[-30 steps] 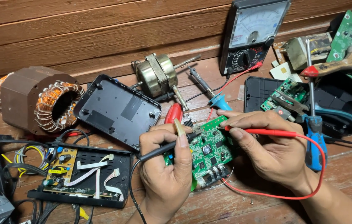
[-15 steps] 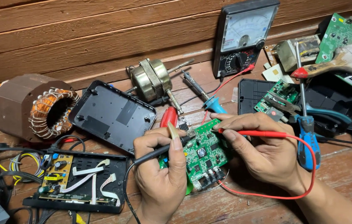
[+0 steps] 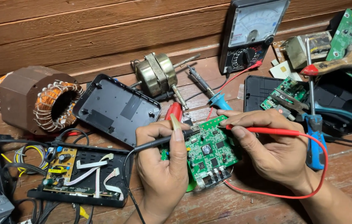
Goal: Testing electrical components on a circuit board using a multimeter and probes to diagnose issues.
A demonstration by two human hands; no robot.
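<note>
Green circuit board (image 3: 211,151) lies flat on the wooden table (image 3: 267,207) between the two hands, its near edge partly under the left thumb side. Left hand (image 3: 163,166) is closed in a narrow pinch around a black test probe (image 3: 163,141), whose tip touches the board's upper left corner. Right hand (image 3: 271,145) is likewise closed, fingers pinching a red test probe (image 3: 267,131), its tip resting on the board's upper edge; the red lead (image 3: 321,166) loops round the right wrist and back under the board.

Just left of the left hand sits a shallow black case half (image 3: 76,195) holding a yellowish circuit board (image 3: 62,164) with white ribbon leads across its floor. Above that hand lies a second black case shell (image 3: 116,108), open side up, with nothing loose in it that can be made out. Farther left of it rests a brown motor stator (image 3: 35,99) with copper windings.

Beyond the fingertips lie a small brass-coloured motor (image 3: 155,74) and a soldering iron (image 3: 203,85). An analogue multimeter (image 3: 253,35) leans against the wooden wall above the right hand. To the right of the right hand lies a blue-handled screwdriver (image 3: 315,137), and past it another black tray (image 3: 255,89) carrying a small green board (image 3: 290,91).
</note>
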